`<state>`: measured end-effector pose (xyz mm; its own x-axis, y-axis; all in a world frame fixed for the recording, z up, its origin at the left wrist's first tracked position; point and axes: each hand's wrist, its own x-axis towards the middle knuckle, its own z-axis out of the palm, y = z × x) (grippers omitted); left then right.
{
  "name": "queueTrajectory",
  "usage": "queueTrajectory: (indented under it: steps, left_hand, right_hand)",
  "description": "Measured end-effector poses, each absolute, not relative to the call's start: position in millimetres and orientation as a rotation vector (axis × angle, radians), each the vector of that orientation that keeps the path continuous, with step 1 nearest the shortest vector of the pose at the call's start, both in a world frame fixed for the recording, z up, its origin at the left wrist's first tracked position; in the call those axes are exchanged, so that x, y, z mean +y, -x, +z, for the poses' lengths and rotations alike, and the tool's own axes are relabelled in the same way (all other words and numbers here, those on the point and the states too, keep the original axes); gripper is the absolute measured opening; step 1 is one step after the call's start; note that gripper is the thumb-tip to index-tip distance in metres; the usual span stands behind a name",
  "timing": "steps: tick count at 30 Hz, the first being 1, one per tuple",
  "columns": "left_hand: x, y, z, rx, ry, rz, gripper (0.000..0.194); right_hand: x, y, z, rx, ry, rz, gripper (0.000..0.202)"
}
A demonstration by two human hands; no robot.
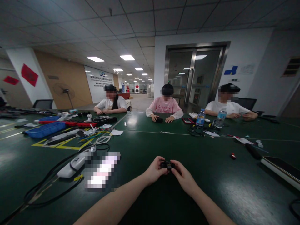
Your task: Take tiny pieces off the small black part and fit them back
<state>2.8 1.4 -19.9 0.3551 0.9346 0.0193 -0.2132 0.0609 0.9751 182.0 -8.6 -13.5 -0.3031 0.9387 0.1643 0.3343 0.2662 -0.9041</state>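
Note:
Both my hands hold one small black device [168, 165] just above the green table [201, 150], straight ahead of me. Its exact kind is too small and dark to tell; a paler patch shows on its near side. My left hand [155, 170] grips its left end between thumb and fingers. On the right end, my right hand [184, 177] pinches it the same way. The fingertips cover part of both ends.
Left lie a white power strip [72, 165], a blurred lit phone-like slab [103, 172], tangled cables and a blue tray [45, 129]. A small red object [232, 155] and a flat dark device [281, 168] are right. Three people sit opposite near water bottles [220, 119].

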Motion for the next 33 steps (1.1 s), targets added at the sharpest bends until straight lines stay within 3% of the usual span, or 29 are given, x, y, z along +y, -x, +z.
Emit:
queueTrajectory:
  steps: [10,18,23,33]
  left_hand:
    - [-6.2,3.4,-12.4,0.781,-1.225,0.953,0.035]
    - [-3.5,4.2,-16.7,0.788,-1.211,0.911,0.048]
    - [-4.6,2.5,-17.1,0.779,-1.206,0.906,0.038]
    - [-8.4,1.4,-16.0,0.707,-1.201,0.882,0.044]
  right_hand:
    - [-14.0,-183.1,-8.3,-1.845,1.236,1.003,0.035]
    - [-16.7,-182.7,-2.4,-1.850,1.240,1.087,0.034]
    - [-17.7,-182.8,-6.1,-1.850,1.223,1.064,0.034]
    - [-21.2,-182.8,-7.3,-1.886,1.126,0.978,0.026]
